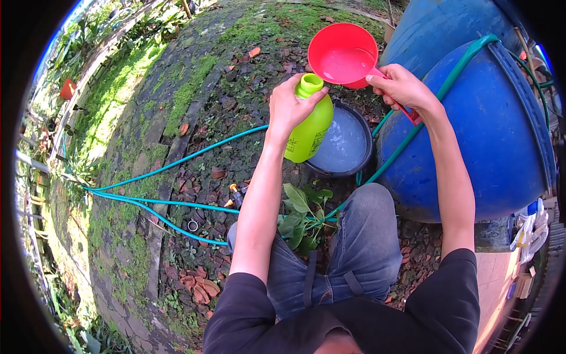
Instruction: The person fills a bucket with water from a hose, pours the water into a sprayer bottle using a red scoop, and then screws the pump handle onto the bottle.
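Observation:
My left hand [289, 106] is wrapped round the upper part of a lime-green plastic bottle [309, 138], whose open mouth faces up. In my right hand [404, 88] is the handle of a red dipper [344, 50]. The dipper's bowl is tilted toward the bottle, its lower rim right by the bottle's neck, and some liquid shows inside it. Below and behind the bottle stands a black bucket [368, 154] with cloudy, greyish water [339, 141] in it; the bottle hides its left side.
Large blue barrels [466, 135] stand close on my right, with a green hose [445, 88] running over one. Thin teal hoses [177, 203] cross the mossy ground on the left. A leafy plant [300, 215] grows between my knees. A hose nozzle [237, 194] lies nearby.

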Demonstrator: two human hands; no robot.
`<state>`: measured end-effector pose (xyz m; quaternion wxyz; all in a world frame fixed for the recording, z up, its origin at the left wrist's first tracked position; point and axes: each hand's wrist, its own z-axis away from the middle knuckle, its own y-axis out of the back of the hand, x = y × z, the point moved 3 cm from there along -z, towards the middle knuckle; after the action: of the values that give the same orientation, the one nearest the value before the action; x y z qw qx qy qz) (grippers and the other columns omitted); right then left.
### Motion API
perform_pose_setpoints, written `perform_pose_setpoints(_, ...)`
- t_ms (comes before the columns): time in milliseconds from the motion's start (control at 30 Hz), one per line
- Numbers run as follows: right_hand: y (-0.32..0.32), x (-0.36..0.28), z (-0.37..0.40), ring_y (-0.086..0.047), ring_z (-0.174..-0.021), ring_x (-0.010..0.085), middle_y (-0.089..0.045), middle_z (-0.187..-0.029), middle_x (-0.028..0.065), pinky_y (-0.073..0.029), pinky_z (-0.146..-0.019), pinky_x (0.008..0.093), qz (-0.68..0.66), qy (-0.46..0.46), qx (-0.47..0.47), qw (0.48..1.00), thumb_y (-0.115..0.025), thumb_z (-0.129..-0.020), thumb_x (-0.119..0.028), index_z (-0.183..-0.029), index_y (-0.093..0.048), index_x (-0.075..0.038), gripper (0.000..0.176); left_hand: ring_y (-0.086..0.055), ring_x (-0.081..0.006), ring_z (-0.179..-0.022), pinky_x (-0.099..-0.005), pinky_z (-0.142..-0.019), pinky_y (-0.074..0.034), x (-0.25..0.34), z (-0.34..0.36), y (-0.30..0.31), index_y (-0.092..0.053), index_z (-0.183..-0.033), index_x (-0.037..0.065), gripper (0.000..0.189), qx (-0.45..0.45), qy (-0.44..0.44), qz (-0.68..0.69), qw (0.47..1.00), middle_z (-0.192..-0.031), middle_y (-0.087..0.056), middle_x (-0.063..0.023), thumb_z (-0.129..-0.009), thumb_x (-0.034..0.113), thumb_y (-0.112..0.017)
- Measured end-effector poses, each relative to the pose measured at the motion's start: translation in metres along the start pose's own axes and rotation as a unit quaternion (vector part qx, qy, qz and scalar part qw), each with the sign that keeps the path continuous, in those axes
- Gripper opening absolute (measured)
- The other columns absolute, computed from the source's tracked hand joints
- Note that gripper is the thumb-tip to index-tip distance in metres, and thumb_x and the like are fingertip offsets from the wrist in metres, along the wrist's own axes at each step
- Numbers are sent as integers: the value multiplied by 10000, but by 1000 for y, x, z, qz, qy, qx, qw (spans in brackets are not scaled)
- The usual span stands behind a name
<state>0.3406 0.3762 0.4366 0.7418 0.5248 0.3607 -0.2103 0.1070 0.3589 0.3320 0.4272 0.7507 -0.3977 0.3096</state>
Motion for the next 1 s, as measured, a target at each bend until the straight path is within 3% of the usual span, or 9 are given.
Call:
perform_pose_setpoints(67,1,-3,2,-497,-471,69,-541,-644,-17,-423,-430,259,0,10,4,1000,-633,-956,-320,-819,-601,-15,336,-756,-237,-895,-354,-811,-574,2,1,1,-723,-1137,36,514,-2,2,4,1000,-962,-769,-136,-780,390,-831)
perform_pose_setpoints(867,6,5,-11,-491,-446,82,-528,-568,15,-414,-422,268,60,69,33,995,-653,-923,-340,-779,-592,6,380,-752,-242,-925,-366,-837,-571,-2,0,-5,-722,-1168,68,525,-3,15,-14,1000,-979,-768,-130,-770,392,-834)
perform_pose_setpoints(1000,5,-1,-5,-502,-464,85,-549,-610,24,-418,-430,270,57,73,32,995,-652,-939,-321,-805,-607,14,363,-743,-305,-931,-412,-827,-573,0,0,-5,-743,-1130,108,494,-1,23,-4,1000,-960,-762,-151,-757,421,-830)
